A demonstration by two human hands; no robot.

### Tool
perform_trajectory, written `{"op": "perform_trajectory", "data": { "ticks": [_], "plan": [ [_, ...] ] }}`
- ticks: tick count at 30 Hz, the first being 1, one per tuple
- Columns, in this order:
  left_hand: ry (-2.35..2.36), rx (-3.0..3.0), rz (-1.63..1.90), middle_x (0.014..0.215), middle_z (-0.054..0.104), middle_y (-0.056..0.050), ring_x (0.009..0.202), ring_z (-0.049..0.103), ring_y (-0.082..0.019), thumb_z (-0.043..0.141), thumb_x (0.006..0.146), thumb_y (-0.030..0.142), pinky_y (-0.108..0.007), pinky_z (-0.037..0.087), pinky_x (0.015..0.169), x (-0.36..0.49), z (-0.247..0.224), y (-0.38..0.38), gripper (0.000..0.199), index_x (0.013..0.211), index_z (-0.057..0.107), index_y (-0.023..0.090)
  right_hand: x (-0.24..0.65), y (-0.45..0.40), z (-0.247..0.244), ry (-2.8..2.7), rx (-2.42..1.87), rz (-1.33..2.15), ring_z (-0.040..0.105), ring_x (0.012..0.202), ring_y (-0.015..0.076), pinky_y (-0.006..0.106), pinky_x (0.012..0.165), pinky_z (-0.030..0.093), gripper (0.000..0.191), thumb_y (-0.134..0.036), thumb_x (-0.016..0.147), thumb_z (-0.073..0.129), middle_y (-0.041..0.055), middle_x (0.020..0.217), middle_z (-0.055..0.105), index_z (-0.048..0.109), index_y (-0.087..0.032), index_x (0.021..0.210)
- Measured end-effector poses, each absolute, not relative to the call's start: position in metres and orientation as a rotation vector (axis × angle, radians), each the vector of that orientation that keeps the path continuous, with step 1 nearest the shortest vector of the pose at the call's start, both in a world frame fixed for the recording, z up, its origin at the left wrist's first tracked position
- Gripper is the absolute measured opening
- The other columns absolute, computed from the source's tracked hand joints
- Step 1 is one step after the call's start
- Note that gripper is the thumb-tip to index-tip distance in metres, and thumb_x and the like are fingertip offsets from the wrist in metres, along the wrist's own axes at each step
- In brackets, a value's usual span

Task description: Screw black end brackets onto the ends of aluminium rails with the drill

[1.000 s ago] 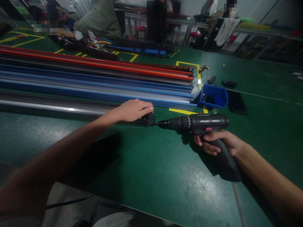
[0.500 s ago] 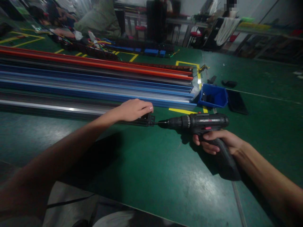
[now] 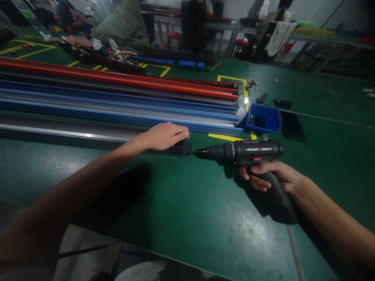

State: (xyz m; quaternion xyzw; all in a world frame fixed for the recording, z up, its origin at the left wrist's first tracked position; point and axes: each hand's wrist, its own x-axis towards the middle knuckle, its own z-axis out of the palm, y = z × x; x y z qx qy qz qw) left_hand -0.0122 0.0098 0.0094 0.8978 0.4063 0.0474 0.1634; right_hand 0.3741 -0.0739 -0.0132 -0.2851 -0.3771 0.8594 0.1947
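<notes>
A long black metal profile (image 3: 88, 135) lies on the green table, its right end fitted with a black end piece (image 3: 187, 148). My left hand (image 3: 165, 136) rests over that end from above, its fingers curled around the profile; the undersides of the fingers are hidden. In my right hand (image 3: 271, 175) is a black cordless drill (image 3: 254, 150), held by its handle with the body level. The drill's thin bit (image 3: 195, 152) points left and meets the end piece. Whether a screw sits at the tip is too small to tell.
Behind the black profile lie blue profiles (image 3: 146, 111) and a red profile (image 3: 146, 78). A blue bin (image 3: 265, 119) with small dark parts stands beyond the drill, beside a flat black object (image 3: 293, 125). Coloured wires (image 3: 125, 52) and a person's sleeve (image 3: 123, 27) are across the table.
</notes>
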Motion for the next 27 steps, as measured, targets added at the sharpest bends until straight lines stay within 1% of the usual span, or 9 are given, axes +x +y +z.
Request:
{"op": "perform_trajectory", "data": {
  "ticks": [4,10,15,22,27],
  "plan": [
    [1.145,2.574,0.141,0.105,0.077,-0.002,0.087,0.067,-0.018,0.030,0.108,0.051,-0.028,0.042,0.075,-0.0121,0.0097,0.0098,0.050,0.111,0.073,0.025,0.3747,-0.0741,-0.0134,-1.052,-0.792,2.419,0.051,0.048,0.0060,0.019,0.053,0.054,0.017,-0.020,0.096,0.068,0.0019,0.067,0.062,0.075,-0.004,0.098],
    [1.169,2.554,0.135,0.106,0.077,-0.003,0.089,0.067,-0.019,0.030,0.107,0.052,-0.029,0.042,0.076,-0.0114,0.0112,0.0092,0.051,0.111,0.073,0.025,0.3746,-0.0741,-0.0138,-1.045,-0.804,2.402,0.050,0.048,0.0050,0.019,0.052,0.054,0.017,-0.018,0.094,0.069,0.0050,0.074,0.067,0.076,-0.004,0.097],
    [1.182,2.539,0.124,0.103,0.076,-0.003,0.088,0.067,-0.020,0.030,0.106,0.052,-0.030,0.042,0.077,-0.0112,0.0105,0.0094,0.051,0.110,0.073,0.025,0.3745,-0.0727,-0.0153,-1.035,-0.791,2.452,0.047,0.046,0.0067,0.019,0.053,0.054,0.022,-0.019,0.095,0.065,0.0006,0.058,0.059,0.077,-0.002,0.100],
    [1.174,2.543,0.142,0.106,0.076,-0.003,0.092,0.068,-0.021,0.030,0.106,0.054,-0.031,0.043,0.079,-0.0121,0.0089,0.0100,0.051,0.111,0.072,0.025,0.3736,-0.0718,-0.0168,-0.986,-0.753,2.487,0.048,0.048,0.0064,0.018,0.054,0.055,0.025,-0.018,0.096,0.061,0.0019,0.060,0.060,0.076,0.001,0.103],
    [1.185,2.534,0.123,0.104,0.076,-0.003,0.091,0.068,-0.021,0.030,0.106,0.052,-0.030,0.043,0.079,-0.0108,0.0107,0.0092,0.051,0.111,0.072,0.025,0.3736,-0.0736,-0.0141,-0.987,-0.760,2.472,0.049,0.048,0.0065,0.018,0.055,0.055,0.022,-0.016,0.097,0.062,0.0013,0.060,0.060,0.077,-0.001,0.101]
  ]
}}
